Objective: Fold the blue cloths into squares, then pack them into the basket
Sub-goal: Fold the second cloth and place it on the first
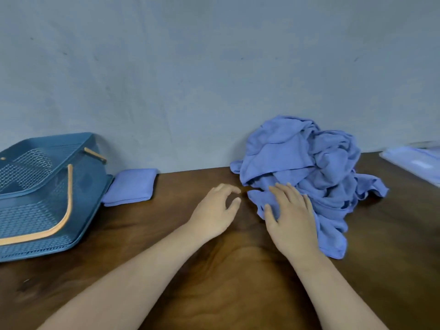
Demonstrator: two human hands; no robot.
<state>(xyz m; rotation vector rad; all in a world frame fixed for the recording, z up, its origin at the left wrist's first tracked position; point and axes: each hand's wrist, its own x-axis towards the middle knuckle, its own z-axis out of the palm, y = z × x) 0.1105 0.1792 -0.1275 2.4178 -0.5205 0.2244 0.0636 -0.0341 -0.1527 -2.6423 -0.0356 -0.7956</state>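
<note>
- Dark wood table (214, 282) fills the lower half of the frame; a grey-blue wall (190, 67) stands behind it.
- Pile of blue cloths (307, 163), right of centre: unfolded, crumpled and heaped against the wall. Loose ends trail toward the near edge and out to the right.
- Right hand (291, 217), centre-right: palm down, fingers straight and slightly spread. It lies flat on the near-left edge of the pile and grips nothing. The forearm comes in from the lower right corner.
- Left hand (217, 208), centre: just left of the pile's nearest corner, with a small gap of bare table between fingertips and cloth. The fingers are loosely curled, thumb and forefinger close together, nothing held between them. The heel of the hand is low over the table; whether it touches cannot be told.
- Folded blue cloth (132, 186), left of centre: a neat, thick square lying flat at the back of the table against the wall. Its left edge meets the basket's lower right corner.
- Blue plastic basket (35, 222), far left, cut off by the frame edge: mesh walls, open top, sits on the table.
- Peach-coloured handle (69, 198) hangs down over the near wall of the basket; a second one shows at the far rim.
- Pale, blurred flat object (414, 163), right edge of the table; what it is cannot be told.
</note>
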